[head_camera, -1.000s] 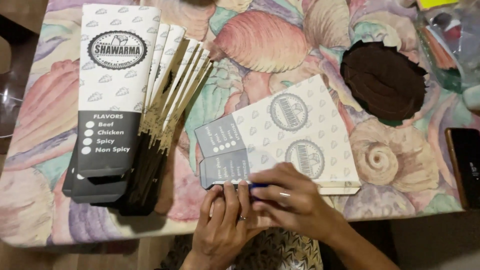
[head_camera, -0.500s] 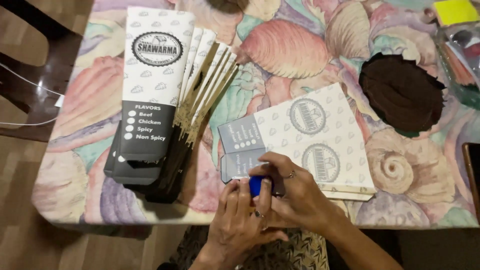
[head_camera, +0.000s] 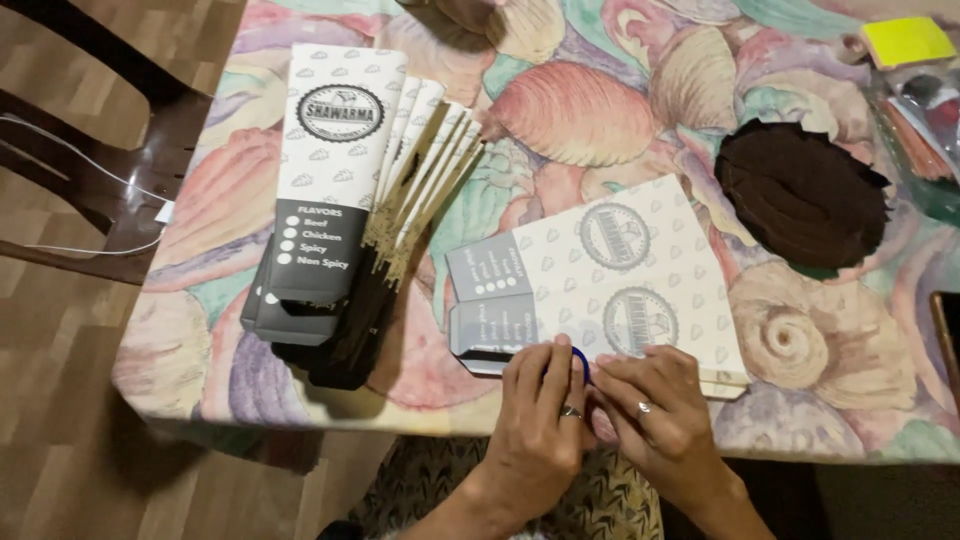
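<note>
Head view: a flat printed carton (head_camera: 600, 275) lay at the table's near edge, its near flap being glued, judging by the small blue object (head_camera: 581, 358). Left hand (head_camera: 540, 415) was closed around that blue object; right hand (head_camera: 655, 410) was pressed flat on the carton. Steady pressure along the flap seemed needed next. Folded cartons (head_camera: 340, 200) were stacked at left.

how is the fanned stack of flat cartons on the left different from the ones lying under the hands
The fanned stack is far thicker, many cartons, while the pair under the hands shows only two layers. The stack points its dark ends toward the table's near edge; the pair lies crosswise, dark ends to the left. Nobody touches the stack; the left hand and right hand rest on the pair's near edge. Both are white, round-emblemed cartons with a dark end panel.
</note>
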